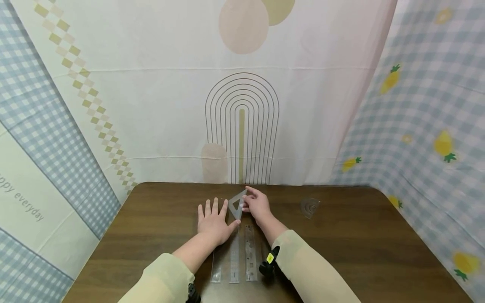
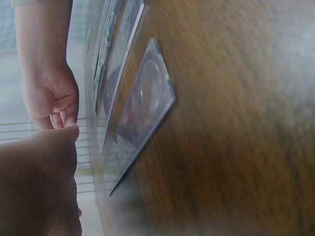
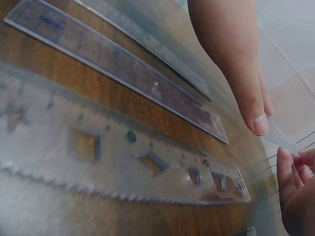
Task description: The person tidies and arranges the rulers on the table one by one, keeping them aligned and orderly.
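My right hand (image 1: pixel 258 206) pinches a clear set square (image 1: pixel 238 213) with a triangular cutout near the back of the table. Just left of it, my left hand (image 1: pixel 214 223) is palm down with its fingers spread. Its thumb reaches the set square's lower corner. Below the hands, three clear rulers lie side by side: a left ruler (image 1: pixel 216 269) partly hidden by the left arm, a middle ruler (image 1: pixel 234 265) and a right stencil ruler (image 3: pixel 115 142) with shaped cutouts and a wavy edge. The left wrist view shows a clear pointed piece (image 2: pixel 140 123) with a round cutout lying on the wood.
A small clear fan-shaped piece with curved slots (image 1: pixel 310 208) lies to the right on the brown table (image 1: pixel 352 244). A printed cloth (image 1: pixel 159 118) hangs right behind the table's back edge, with checked cloth (image 1: pixel 420 109) at the right side.
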`<state>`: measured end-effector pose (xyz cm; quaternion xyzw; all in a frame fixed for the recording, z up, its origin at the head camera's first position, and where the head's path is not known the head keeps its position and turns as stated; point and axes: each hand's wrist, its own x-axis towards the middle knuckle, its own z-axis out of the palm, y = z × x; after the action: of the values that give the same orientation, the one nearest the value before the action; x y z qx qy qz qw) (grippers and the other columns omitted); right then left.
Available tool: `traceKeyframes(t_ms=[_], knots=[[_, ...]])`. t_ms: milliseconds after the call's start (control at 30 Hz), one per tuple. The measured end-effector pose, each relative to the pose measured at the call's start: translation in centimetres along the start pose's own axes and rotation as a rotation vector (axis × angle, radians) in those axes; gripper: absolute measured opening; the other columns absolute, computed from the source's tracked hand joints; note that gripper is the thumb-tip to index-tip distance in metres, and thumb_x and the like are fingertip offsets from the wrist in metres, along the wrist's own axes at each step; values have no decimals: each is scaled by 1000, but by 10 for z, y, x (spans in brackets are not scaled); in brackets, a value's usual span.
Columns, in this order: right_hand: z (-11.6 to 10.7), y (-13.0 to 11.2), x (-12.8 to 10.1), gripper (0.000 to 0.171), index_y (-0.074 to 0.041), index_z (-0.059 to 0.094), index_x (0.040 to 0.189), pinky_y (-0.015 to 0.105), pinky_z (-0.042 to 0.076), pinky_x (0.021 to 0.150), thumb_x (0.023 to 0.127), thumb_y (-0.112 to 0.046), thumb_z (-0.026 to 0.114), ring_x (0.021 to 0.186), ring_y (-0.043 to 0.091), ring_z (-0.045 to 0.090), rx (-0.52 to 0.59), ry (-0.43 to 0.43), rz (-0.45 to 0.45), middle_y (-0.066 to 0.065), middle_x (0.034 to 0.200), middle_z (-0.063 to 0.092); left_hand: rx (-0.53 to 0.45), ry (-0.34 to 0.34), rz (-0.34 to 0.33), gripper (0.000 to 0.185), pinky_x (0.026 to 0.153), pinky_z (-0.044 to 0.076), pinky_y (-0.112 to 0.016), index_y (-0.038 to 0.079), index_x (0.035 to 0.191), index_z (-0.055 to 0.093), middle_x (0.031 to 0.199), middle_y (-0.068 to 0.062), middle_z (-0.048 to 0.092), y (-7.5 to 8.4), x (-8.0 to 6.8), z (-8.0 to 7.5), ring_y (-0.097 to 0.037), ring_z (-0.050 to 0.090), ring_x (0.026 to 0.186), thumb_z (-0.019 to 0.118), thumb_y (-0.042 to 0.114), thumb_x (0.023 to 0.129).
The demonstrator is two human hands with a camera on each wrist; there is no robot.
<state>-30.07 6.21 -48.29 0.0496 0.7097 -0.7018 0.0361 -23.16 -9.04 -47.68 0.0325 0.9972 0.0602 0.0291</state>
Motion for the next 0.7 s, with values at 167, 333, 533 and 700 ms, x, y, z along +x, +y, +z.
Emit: traceKeyframes(t_ms=[167,333,533,700], knots=[[-8,-3,-5,47,-7,51,145,35,59,69,98,-4,61,69,16,65,5,8,-8,14,93,67,3,10,27,86,117,1,-59,23,160,22,164,-15,16,6,-4,-5,-39,7,150,39,74,93],[-15,-6,-11,47,-6,52,144,37,59,72,98,-4,60,69,16,65,15,8,-11,14,92,67,-1,14,43,85,117,1,-59,23,160,22,164,-14,16,11,-6,-7,-39,8,150,41,72,93],[-22,-6,-18,46,-6,52,144,31,59,67,98,-4,60,72,18,65,35,12,-15,15,94,66,-17,29,69,86,117,1,-60,23,160,23,164,-14,17,15,-8,-2,-39,8,150,43,72,93],[-28,-5,-24,45,-6,53,142,30,59,66,98,-4,61,72,17,64,57,39,-17,15,93,66,-9,56,90,86,117,2,-61,25,160,23,164,-13,17,17,-7,5,-38,8,151,41,74,92]])
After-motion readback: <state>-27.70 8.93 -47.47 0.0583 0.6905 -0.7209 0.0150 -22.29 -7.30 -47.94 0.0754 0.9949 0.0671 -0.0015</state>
